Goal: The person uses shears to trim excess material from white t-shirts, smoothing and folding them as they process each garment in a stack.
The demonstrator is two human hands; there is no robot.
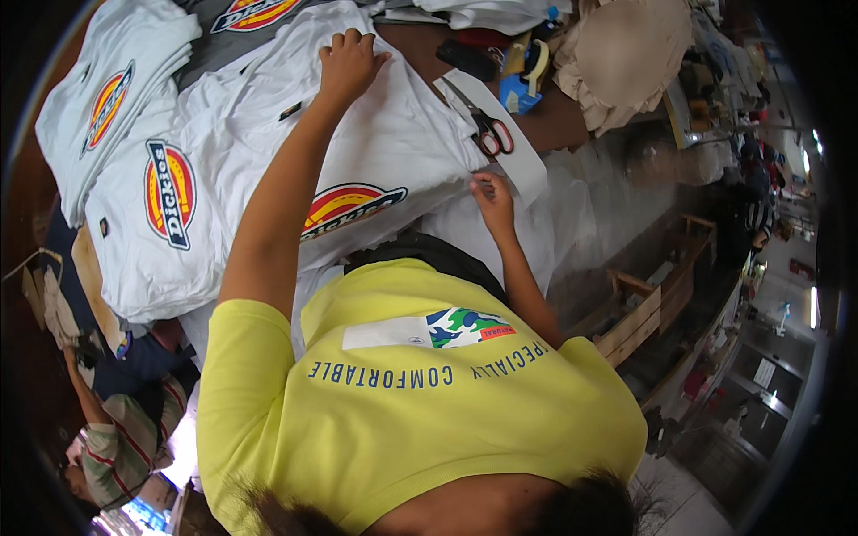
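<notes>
The white shirt (pixel 402 125) lies at the desk's (pixel 563 129) near edge. The right hand (pixel 496 207) pinches its corner; the left hand (pixel 349 66) rests on it, grip unclear. A hard tug could snag the scissors (pixel 482 121).

Scissors (pixel 483 122) near 1 blue tape dispenser (pixel 520 93)

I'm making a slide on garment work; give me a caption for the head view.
Left hand resting on a white shirt, right hand at its near edge, scissors lying beyond.
</notes>
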